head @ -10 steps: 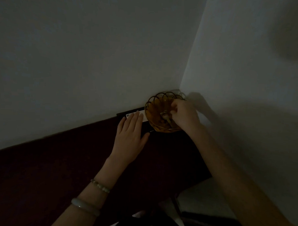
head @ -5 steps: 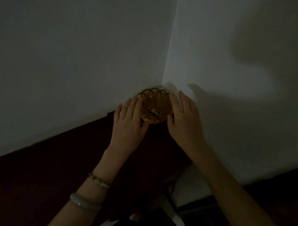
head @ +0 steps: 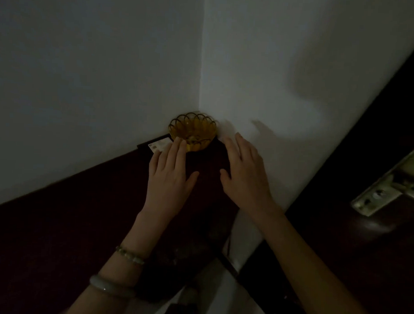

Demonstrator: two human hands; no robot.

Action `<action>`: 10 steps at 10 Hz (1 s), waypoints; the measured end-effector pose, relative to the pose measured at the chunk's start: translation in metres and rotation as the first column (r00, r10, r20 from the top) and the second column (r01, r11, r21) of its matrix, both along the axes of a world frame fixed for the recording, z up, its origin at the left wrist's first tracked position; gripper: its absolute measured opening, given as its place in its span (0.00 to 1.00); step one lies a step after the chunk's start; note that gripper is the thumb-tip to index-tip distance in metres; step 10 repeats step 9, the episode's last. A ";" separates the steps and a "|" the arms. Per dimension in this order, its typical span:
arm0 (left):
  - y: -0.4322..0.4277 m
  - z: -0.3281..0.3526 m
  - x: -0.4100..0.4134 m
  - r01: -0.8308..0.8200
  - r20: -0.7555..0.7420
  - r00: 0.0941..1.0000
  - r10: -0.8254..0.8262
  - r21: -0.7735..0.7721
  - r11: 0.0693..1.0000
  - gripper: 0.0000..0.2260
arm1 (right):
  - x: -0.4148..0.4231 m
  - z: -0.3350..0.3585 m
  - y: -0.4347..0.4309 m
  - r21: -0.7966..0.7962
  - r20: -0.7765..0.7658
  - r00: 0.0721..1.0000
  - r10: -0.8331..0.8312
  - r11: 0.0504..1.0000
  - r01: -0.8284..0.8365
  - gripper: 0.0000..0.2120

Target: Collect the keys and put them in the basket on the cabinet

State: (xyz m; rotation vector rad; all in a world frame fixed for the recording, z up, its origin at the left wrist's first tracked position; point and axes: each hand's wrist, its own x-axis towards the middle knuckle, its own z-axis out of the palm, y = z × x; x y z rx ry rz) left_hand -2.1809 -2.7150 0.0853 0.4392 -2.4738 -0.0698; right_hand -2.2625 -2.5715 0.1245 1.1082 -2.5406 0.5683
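Observation:
A small golden wire basket (head: 203,126) with a scalloped rim stands in the wall corner on the dark cabinet top (head: 82,211). Something pale, probably the keys (head: 193,139), lies dimly inside it. My left hand (head: 170,176) lies flat and empty on the cabinet, its fingertips at the basket's near left side. My right hand (head: 245,174) hovers open and empty to the right of the basket, a little apart from it.
A white card (head: 160,145) lies on a dark flat object against the wall, left of the basket. A dark door with a metal lock plate (head: 385,186) stands at the right. White walls meet behind the basket. The scene is dim.
My right hand left the inside of the basket and drew back to its right side. Both hands have slid slightly back from the basket. The view has swung to show the door.

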 end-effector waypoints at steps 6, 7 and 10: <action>0.120 0.041 0.223 0.076 0.103 0.992 -0.070 -0.057 0.995 0.32 | 0.214 0.026 0.129 -0.041 -0.014 0.999 -0.030 0.999 0.030 0.34; 0.129 0.045 0.253 0.116 0.097 0.989 -0.112 -0.042 0.992 0.32 | 0.248 0.030 0.136 -0.048 -0.025 0.999 -0.045 0.998 0.044 0.34; 0.123 0.049 0.322 0.151 0.037 0.988 -0.150 -0.050 0.987 0.32 | 0.326 0.035 0.132 -0.149 -0.081 0.995 -0.062 0.988 0.049 0.32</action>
